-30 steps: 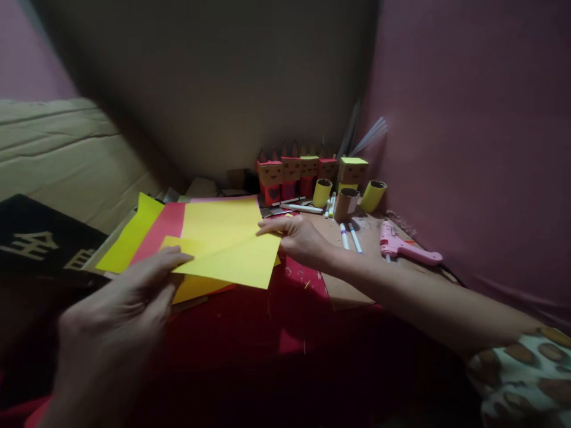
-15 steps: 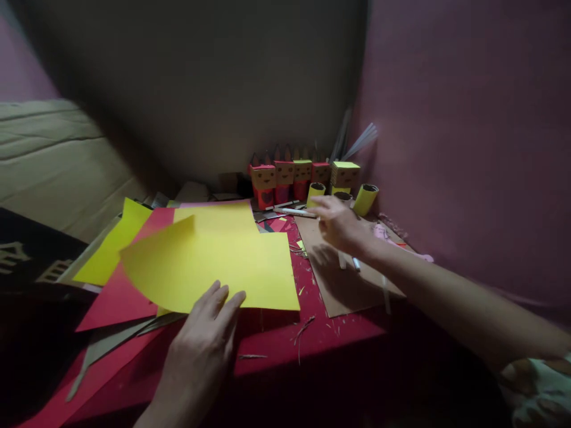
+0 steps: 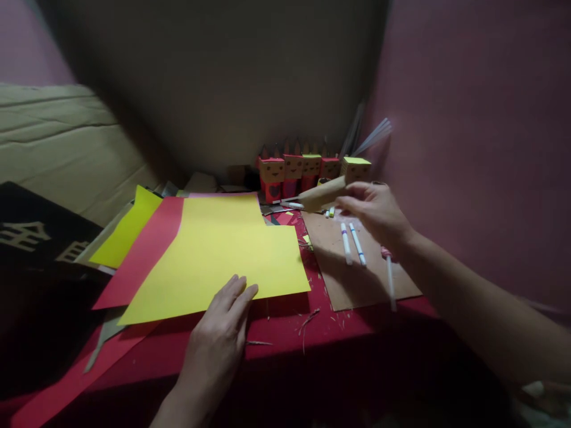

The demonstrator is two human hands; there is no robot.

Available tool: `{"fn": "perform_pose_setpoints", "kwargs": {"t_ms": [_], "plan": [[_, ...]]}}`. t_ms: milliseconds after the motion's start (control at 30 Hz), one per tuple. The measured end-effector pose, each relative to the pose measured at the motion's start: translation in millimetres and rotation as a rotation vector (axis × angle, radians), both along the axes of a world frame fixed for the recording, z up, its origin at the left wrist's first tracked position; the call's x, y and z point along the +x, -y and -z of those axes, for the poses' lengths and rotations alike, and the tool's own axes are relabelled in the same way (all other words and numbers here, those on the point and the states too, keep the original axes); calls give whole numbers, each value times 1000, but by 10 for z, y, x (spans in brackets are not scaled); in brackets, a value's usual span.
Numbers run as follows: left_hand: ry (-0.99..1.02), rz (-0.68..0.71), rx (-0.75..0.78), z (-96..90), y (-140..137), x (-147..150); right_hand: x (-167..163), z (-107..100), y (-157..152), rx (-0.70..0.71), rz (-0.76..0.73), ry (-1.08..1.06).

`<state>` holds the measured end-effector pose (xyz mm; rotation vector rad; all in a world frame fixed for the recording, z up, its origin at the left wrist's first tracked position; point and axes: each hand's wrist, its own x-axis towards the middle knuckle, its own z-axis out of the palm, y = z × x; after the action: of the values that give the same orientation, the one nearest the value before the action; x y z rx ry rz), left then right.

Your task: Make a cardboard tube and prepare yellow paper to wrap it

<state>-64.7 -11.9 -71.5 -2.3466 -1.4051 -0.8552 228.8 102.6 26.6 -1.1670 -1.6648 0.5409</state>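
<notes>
My left hand (image 3: 220, 327) lies with its fingers stretched over the front edge of a sheet of yellow paper (image 3: 214, 249). Beneath that sheet are red paper (image 3: 134, 255) and more yellow paper. In the air over the back of the brown cardboard sheet (image 3: 321, 261), my right hand (image 3: 379, 208) pinches one end of a brown cardboard tube (image 3: 323, 195), tilted nearly level. Two white markers (image 3: 352, 244) lie on the cardboard below it. Behind stands a row of small box-headed figures (image 3: 272, 172) with drawn faces.
A large cardboard piece (image 3: 53, 131) leans on the left above a black panel (image 3: 40, 229). Clear sticks (image 3: 377, 134) stand in the back corner by the pink wall (image 3: 482, 148). Straw bits (image 3: 307, 321) and paper scraps litter the red tabletop. A glue stick (image 3: 390, 279) lies at the cardboard's right.
My right hand has taken hold of the cardboard tube and lifted it. The yellow sheet's raised left corner has dropped flat under my left hand, and the view has shifted slightly.
</notes>
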Motion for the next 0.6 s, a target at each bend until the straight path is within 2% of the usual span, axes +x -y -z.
{"fn": "perform_pose_setpoints", "kwargs": {"t_ms": [67,133,200,367,600], "plan": [[36,-16,3,-16,19,39,-220,110,208,-245,-257,-294],[66,-32,5,-29,32,79,-414,265,389,-421,-348,-461],[91,-50,14,-49,36,114,-538,410,526,-509,-384,-574],[122,-82,29,-116,6,149,-568,612,661,-599,-404,-712],[146,-48,43,-135,-41,169,-514,658,654,-628,-329,-750]]}}
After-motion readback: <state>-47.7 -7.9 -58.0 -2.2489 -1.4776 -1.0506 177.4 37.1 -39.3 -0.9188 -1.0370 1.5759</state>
